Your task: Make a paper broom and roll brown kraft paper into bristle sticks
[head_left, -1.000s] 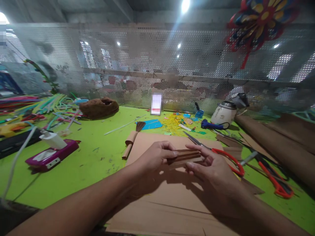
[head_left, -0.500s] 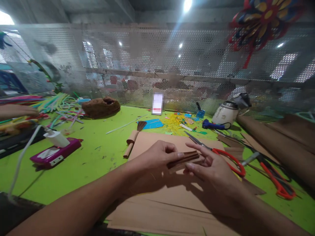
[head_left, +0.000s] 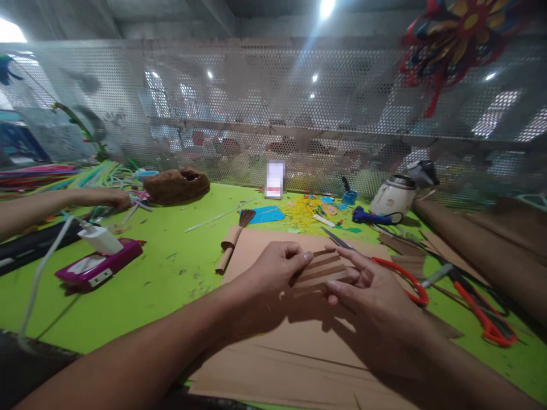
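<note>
Between my hands is a small piece of pleated brown paper [head_left: 321, 267], its folds spread into several ridges. My left hand [head_left: 280, 267] pinches its left end, thumb on top. The fingers and thumb of my right hand [head_left: 363, 282] grip its right end. Below them lie large sheets of brown paper [head_left: 265, 359]. Scissors with red handles [head_left: 410, 280] rest just beyond my right hand. Left of the sheets lies a rolled brown paper piece with a fringed brush-like end [head_left: 233, 239].
A purple power strip [head_left: 100, 267] with a white plug stands at left. A co-worker's hand [head_left: 111, 198] reaches over coloured strips. Further back are a brown hollow object [head_left: 177, 187], yellow shreds [head_left: 308, 212], a blue glue gun [head_left: 371, 216], and a white pot [head_left: 392, 196]. More red-handled scissors [head_left: 487, 324] lie at right.
The pleated paper has been spread wider and tilted so its folds show. My hands stay almost in place. At left, the co-worker's hand has moved right, towards the coloured strips.
</note>
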Available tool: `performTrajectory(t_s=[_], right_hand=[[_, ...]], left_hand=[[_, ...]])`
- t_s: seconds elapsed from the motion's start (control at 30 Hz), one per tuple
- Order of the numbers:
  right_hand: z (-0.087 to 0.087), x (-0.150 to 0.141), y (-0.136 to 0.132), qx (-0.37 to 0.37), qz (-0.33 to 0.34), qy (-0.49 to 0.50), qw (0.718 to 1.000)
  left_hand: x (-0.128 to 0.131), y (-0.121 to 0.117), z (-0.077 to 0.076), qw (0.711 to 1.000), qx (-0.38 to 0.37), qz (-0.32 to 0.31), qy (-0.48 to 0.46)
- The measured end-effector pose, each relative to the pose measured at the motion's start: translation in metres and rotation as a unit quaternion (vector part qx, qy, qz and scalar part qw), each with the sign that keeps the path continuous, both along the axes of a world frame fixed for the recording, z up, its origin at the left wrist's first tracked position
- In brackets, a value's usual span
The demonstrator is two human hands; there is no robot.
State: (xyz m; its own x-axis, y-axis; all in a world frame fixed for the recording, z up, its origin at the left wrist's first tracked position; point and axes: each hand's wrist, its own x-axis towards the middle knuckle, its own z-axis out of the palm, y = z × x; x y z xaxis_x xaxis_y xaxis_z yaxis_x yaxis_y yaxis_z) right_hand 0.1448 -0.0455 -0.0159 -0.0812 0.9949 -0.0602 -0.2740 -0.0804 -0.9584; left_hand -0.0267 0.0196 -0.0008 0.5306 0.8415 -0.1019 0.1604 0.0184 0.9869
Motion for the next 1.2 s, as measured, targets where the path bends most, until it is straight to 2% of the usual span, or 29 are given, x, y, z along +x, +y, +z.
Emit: performTrajectory(t_s=[0.17, 0.23, 0.37, 0.47, 0.7, 0.9, 1.1, 1.2], right_hand=[[-0.006, 0.004, 0.004, 0.024, 0.003, -0.028, 0.999], [-0.006, 0.003, 0.003, 0.024, 0.009, -0.026, 0.999], [-0.003, 0.0, 0.001, 0.016, 0.01, 0.0, 1.0], [-0.002, 0.0, 0.0, 0.017, 0.02, 0.018, 1.0], [-0.004, 0.003, 0.005, 0.01, 0.02, 0.018, 1.0], [0.0, 0.0, 0.0, 0.006, -0.002, 0.006, 1.0], [0.0, -0.004, -0.001, 0.015, -0.009, 0.017, 1.0], [-0.002, -0.004, 0.0, 0.012, -0.012, 0.022, 1.0]], left_hand=[[0.001, -0.001, 0.002, 0.997, 0.064, 0.006, 0.037], [0.001, -0.002, 0.0, 0.992, 0.117, 0.014, 0.053], [0.001, -0.005, -0.004, 0.948, 0.286, 0.057, 0.129], [0.001, -0.011, -0.004, 0.924, 0.343, 0.066, 0.157], [0.001, -0.016, -0.004, 0.919, 0.367, 0.078, 0.124], [0.003, -0.009, -0.002, 0.941, 0.305, 0.098, 0.105], [0.004, -0.009, -0.005, 0.951, 0.277, 0.083, 0.106], [0.003, -0.007, -0.004, 0.969, 0.222, 0.084, 0.072]])
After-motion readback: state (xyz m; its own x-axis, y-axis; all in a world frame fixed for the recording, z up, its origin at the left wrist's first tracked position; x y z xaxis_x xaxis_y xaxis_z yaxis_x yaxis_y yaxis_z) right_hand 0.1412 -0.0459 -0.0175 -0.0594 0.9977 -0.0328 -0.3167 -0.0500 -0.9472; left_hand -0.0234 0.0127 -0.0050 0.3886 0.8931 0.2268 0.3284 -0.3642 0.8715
